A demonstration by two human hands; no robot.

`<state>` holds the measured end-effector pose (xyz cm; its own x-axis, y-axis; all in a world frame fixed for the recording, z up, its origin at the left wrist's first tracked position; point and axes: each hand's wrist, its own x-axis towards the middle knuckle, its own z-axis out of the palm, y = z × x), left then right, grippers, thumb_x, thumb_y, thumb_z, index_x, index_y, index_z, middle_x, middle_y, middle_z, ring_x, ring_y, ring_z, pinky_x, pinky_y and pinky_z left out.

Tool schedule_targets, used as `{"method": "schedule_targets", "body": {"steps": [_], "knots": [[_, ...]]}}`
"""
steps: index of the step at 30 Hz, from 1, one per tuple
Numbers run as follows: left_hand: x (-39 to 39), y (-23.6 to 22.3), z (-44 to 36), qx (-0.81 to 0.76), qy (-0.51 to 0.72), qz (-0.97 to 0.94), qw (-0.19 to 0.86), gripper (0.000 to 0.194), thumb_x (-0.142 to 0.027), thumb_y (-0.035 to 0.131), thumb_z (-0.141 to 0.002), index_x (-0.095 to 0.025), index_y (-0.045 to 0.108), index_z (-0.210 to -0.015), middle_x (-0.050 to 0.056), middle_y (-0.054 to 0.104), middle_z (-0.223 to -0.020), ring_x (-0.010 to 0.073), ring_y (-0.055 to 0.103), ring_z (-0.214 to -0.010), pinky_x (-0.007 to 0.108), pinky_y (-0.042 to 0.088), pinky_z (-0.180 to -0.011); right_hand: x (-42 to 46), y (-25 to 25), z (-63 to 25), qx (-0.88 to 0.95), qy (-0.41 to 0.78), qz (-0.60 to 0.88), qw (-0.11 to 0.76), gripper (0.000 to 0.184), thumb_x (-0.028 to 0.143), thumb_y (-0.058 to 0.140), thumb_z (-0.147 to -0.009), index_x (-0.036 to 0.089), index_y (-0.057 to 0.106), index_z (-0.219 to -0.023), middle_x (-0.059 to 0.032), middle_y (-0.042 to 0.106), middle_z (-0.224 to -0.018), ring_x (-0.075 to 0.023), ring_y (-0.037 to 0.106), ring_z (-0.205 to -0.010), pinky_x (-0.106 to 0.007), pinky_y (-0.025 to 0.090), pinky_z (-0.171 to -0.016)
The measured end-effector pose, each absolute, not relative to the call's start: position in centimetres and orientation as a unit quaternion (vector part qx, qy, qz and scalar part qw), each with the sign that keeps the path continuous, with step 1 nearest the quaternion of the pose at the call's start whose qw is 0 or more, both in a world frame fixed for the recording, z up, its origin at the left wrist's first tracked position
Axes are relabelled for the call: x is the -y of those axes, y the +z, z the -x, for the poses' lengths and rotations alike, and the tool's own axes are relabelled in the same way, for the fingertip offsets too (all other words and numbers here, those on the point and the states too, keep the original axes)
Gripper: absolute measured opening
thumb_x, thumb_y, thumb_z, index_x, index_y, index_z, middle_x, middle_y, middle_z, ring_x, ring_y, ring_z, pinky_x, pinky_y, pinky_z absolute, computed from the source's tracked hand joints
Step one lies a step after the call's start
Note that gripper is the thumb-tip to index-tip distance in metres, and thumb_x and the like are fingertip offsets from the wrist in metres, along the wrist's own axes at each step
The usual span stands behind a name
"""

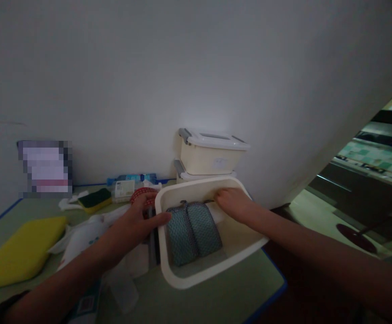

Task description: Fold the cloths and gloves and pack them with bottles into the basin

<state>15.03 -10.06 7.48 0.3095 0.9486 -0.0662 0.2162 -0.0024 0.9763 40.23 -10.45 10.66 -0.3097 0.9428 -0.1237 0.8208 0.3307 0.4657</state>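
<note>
A cream plastic bin (212, 274) stands tilted at the front of the table. My left hand (145, 216) grips its left rim, thumb over the inside and fingers outside. Two teal mesh scrubbing sponges (194, 234) lie side by side in the bin, with a pale piece beside them. My right hand (233, 204) reaches over the right side into the bin, its fingers curled closed near the sponges' upper right edge. What those fingers hold, if anything, is hidden.
A lidded cream box (212, 153) sits on another behind the bin, by the wall. On the green table (196, 301) at left are a yellow pad (24, 249), a green-yellow sponge (95, 200), a plastic bottle (131, 177) and plastic packaging (84, 238). The table's blue edge (266, 303) runs at right.
</note>
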Motion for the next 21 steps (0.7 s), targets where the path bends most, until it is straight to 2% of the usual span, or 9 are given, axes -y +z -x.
{"method": "schedule_targets", "body": {"steps": [4, 10, 16, 21], "knots": [[10.1, 7.5, -14.9, -0.472, 0.345, -0.625, 0.517, 0.053, -0.043, 0.065, -0.069, -0.020, 0.048, -0.114, 0.011, 0.065, -0.115, 0.0302, 0.062, -0.108, 0.040, 0.053, -0.082, 10.5, 10.3, -39.3, -0.783, 0.141, -0.571, 0.203, 0.027, 0.009, 0.045, -0.088, 0.011, 0.072, -0.090, -0.0144, 0.072, -0.092, -0.0244, 0.068, -0.086, -0.032, 0.051, -0.069], [10.2, 7.7, -14.9, -0.462, 0.331, -0.618, 0.544, 0.056, -0.043, 0.066, -0.069, -0.019, 0.045, -0.116, 0.012, 0.068, -0.107, 0.0298, 0.068, -0.091, 0.039, 0.056, -0.070, 10.1, 10.4, -39.3, -0.787, 0.114, -0.571, 0.204, 0.029, 0.008, 0.045, -0.087, 0.013, 0.070, -0.099, -0.0145, 0.071, -0.103, -0.0236, 0.067, -0.094, -0.032, 0.050, -0.074], [10.1, 7.8, -14.9, -0.462, 0.322, -0.621, 0.545, 0.056, -0.043, 0.064, -0.070, -0.020, 0.044, -0.117, 0.012, 0.066, -0.111, 0.0289, 0.068, -0.089, 0.034, 0.056, -0.063, 9.4, 10.2, -40.1, -0.803, 0.060, -0.563, 0.187, 0.038, 0.012, 0.049, -0.084, 0.018, 0.060, -0.120, -0.0117, 0.067, -0.115, -0.0242, 0.062, -0.106, -0.032, 0.049, -0.079], [10.1, 7.8, -14.8, -0.469, 0.301, -0.620, 0.553, 0.057, -0.042, 0.063, -0.071, -0.019, 0.041, -0.119, 0.012, 0.066, -0.111, 0.0275, 0.068, -0.086, 0.032, 0.054, -0.058, 9.1, 9.5, -40.2, -0.806, 0.031, -0.563, 0.180, 0.038, 0.009, 0.046, -0.084, 0.017, 0.061, -0.117, -0.0124, 0.067, -0.115, -0.0234, 0.063, -0.104, -0.031, 0.048, -0.081]]}}
